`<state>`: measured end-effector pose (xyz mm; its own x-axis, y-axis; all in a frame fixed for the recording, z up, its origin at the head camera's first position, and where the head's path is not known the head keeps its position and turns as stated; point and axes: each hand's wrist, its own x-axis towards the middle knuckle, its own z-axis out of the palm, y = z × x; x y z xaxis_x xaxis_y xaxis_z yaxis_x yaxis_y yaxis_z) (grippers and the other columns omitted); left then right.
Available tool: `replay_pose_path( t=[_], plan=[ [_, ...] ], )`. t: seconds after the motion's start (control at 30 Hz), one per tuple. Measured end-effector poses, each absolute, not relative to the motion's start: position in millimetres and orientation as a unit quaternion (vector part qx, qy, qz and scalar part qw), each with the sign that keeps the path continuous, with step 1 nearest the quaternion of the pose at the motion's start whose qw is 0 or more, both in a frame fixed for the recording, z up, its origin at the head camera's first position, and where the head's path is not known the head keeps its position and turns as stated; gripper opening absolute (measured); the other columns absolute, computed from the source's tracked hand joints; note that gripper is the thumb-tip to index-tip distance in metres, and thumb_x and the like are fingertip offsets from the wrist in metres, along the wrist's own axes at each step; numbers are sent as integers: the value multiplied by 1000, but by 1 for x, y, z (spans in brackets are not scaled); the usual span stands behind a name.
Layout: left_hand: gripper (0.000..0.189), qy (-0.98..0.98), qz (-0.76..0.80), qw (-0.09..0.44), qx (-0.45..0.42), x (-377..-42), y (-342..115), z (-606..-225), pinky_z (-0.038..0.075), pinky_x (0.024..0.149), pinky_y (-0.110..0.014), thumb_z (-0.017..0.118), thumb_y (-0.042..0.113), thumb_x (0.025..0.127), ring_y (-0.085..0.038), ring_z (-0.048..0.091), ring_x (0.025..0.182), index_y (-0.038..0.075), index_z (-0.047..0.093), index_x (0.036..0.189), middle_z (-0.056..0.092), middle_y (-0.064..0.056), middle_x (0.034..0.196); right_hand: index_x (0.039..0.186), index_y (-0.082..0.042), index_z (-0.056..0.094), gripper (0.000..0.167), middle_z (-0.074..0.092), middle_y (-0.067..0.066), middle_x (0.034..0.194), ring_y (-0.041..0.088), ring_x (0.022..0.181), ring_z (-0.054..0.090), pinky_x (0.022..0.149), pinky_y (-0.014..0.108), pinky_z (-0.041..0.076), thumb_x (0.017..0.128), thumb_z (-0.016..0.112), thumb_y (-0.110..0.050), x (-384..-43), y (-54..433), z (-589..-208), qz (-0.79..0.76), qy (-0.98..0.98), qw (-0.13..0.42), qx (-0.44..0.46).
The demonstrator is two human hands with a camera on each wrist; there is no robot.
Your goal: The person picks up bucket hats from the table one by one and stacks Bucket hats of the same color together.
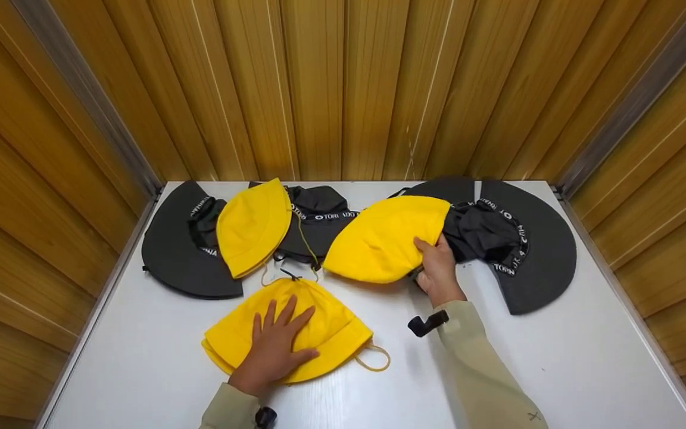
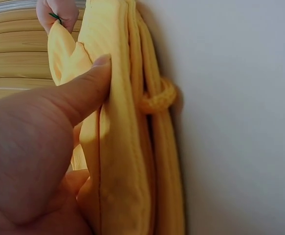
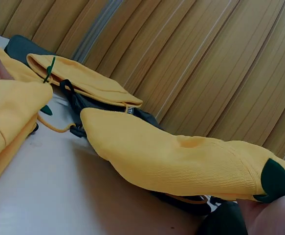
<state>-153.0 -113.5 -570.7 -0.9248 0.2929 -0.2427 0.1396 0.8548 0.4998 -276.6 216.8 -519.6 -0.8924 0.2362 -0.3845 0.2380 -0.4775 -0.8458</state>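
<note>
- Fingers [image 1: 268, 319] of the left hand [image 1: 274, 351] are straight and spread, pressing on the near hat [image 1: 340, 328], yellow, which lies on the table [image 1: 563, 369].
- The right hand [image 1: 440, 271] pinches the raised hat [image 1: 384, 235], also yellow, beside its green leaf [image 3: 274, 177], thumb on top, above the table.
- A third yellow hat [image 1: 256, 226] lies over the left dark hat [image 1: 176, 256] and middle dark hat [image 1: 326, 236].

front hat [image 1: 337, 330] on table [image 1: 402, 387], beneath left hand [image 1: 274, 345] | left hat [image 1: 255, 227] on rear hats [image 1: 548, 250] | right hat [image 1: 382, 238] before them, contact unclear
</note>
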Motion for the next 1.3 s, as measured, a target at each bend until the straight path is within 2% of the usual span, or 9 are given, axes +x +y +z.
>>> replay_pose_path(
  t=[0.27, 0.47, 0.6, 0.7, 0.83, 1.0, 1.13, 1.3],
  plan=[
    [84, 943, 265, 172, 102, -154, -112, -558, -3, 122, -74, 78, 57, 84, -48, 0, 158, 34, 42, 157, 16, -8, 173, 163, -26, 24, 66, 38, 2, 161, 20, 144, 43, 119, 32, 41, 106, 53, -9, -261, 217, -500, -844, 487, -19, 225],
    [88, 946, 279, 151, 69, -158, -93, -540, 3, 127, -67, 84, 49, 81, -46, 3, 158, 29, 43, 156, 23, -13, 170, 163, -26, 23, 66, 38, 2, 161, 19, 143, 43, 120, 32, 40, 107, 53, -12, -251, 215, -491, -852, 477, -24, 213],
    [87, 932, 335, 125, 63, -161, -73, -532, 14, 127, -62, 82, 46, 85, -40, 6, 159, 23, 40, 157, 26, -13, 169, 163, -26, 24, 65, 39, 2, 159, 18, 141, 44, 120, 32, 41, 106, 53, -11, -245, 213, -487, -869, 450, -31, 203],
    [84, 890, 438, 112, 49, -165, -58, -530, 25, 126, -58, 77, 45, 90, -35, 20, 158, 18, 36, 159, 31, -11, 167, 162, -26, 25, 65, 41, 1, 156, 19, 141, 45, 120, 33, 41, 106, 54, -10, -239, 210, -484, -886, 420, -31, 193],
    [82, 753, 645, 128, 2, -175, -39, -527, 32, 125, -49, 70, 44, 96, -29, 38, 151, 13, 30, 160, 40, -10, 163, 161, -28, 26, 63, 45, -1, 149, 19, 139, 46, 120, 36, 41, 106, 53, -10, -230, 207, -479, -901, 396, -26, 175],
    [70, 439, 885, 151, -33, -189, -22, -523, 37, 122, -42, 58, 36, 105, -28, 45, 147, 5, 28, 159, 42, -15, 161, 156, -28, 29, 57, 47, -2, 141, 18, 133, 50, 113, 35, 47, 107, 52, -11, -220, 203, -474, -905, 396, -14, 155],
    [63, 279, 946, 157, -50, -197, -14, -518, 43, 118, -38, 57, 37, 105, -23, 52, 138, 7, 34, 156, 45, -11, 158, 154, -26, 29, 55, 47, -1, 139, 18, 130, 51, 108, 34, 51, 107, 52, -9, -212, 200, -474, -906, 398, -7, 142],
    [57, 215, 961, 139, -102, -205, -7, -514, 48, 114, -35, 61, 33, 104, -20, 55, 133, 10, 38, 152, 50, -7, 152, 151, -25, 32, 51, 48, 0, 139, 19, 130, 52, 107, 34, 52, 107, 53, -10, -206, 197, -477, -906, 399, -5, 143]
  ],
)
